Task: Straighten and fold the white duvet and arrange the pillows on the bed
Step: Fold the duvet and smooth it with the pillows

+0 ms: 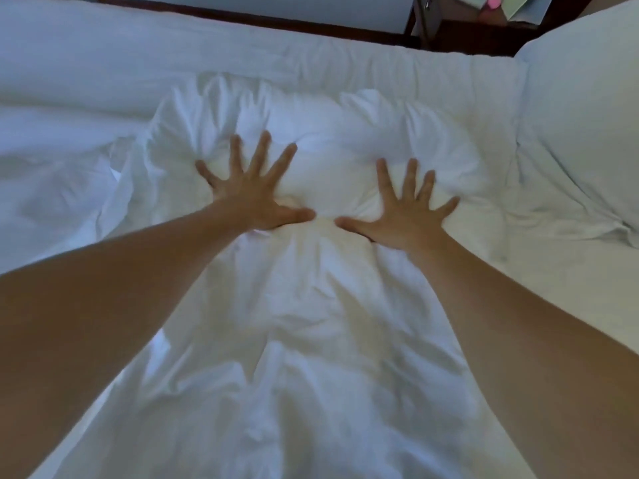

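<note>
Head view: left hand (254,198) and right hand (406,216) splayed wide, pressing the duvet (311,323) mid-frame; uneven pressure could bunch new creases.

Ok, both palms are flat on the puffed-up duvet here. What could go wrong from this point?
1. The left hand and right hand press only the middle of the duvet, so the deep creases around them may just be pushed outward, not removed.
2. The bunched fold at the left edge could get pressed in and stay.
3. Pushing toward the right might crowd the pillow lying against the duvet there.
</note>
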### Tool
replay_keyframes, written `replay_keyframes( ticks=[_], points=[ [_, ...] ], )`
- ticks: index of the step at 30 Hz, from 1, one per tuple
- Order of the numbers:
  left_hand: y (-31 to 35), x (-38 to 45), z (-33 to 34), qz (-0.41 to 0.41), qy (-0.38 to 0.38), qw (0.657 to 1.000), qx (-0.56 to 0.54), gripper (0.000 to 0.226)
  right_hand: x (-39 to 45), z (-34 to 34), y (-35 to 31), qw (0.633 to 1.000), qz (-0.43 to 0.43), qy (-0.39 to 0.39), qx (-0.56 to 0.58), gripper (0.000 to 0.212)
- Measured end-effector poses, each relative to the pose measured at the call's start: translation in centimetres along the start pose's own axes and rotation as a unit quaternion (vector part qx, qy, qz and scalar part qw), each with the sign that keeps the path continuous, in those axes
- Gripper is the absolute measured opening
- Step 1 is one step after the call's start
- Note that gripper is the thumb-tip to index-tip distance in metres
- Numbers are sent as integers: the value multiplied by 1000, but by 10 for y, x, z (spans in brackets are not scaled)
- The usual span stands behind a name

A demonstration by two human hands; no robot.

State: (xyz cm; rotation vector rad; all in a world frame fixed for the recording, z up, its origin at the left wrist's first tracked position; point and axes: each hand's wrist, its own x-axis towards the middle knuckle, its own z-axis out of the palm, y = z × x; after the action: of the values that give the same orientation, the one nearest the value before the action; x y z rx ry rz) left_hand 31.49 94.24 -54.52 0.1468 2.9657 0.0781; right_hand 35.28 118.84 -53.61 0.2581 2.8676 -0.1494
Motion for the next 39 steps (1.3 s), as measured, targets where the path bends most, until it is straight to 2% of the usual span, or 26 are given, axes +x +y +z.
replay_keyframes(
  ticks=[3,9,19,24,27,30,36,39],
  points=[
    [-6,18,21,-9,-71,997,-15,119,23,7,-9,997,3,-73,-18,133],
    [-11,49,45,-18,-104,994,-14,120,55,29,-21,994,10,-110,-24,136],
    [-12,45,71,-1,5,1000,15,107,56,46,-26,996,14,-71,-46,132],
    [-15,-2,62,2,-5,999,34,78,-1,59,-35,999,8,-27,-46,110],
    [-22,-49,54,16,2,999,37,70,-56,70,-51,1000,8,-12,-13,101],
    [-37,-106,53,29,17,999,25,70,-112,75,-67,1000,12,-29,-1,104],
    [-82,-202,55,-12,12,998,53,75,-214,89,-129,998,21,-65,-3,115],
    [-95,-244,58,-32,-1,999,29,74,-254,101,-165,997,6,-77,1,111]
  ],
)
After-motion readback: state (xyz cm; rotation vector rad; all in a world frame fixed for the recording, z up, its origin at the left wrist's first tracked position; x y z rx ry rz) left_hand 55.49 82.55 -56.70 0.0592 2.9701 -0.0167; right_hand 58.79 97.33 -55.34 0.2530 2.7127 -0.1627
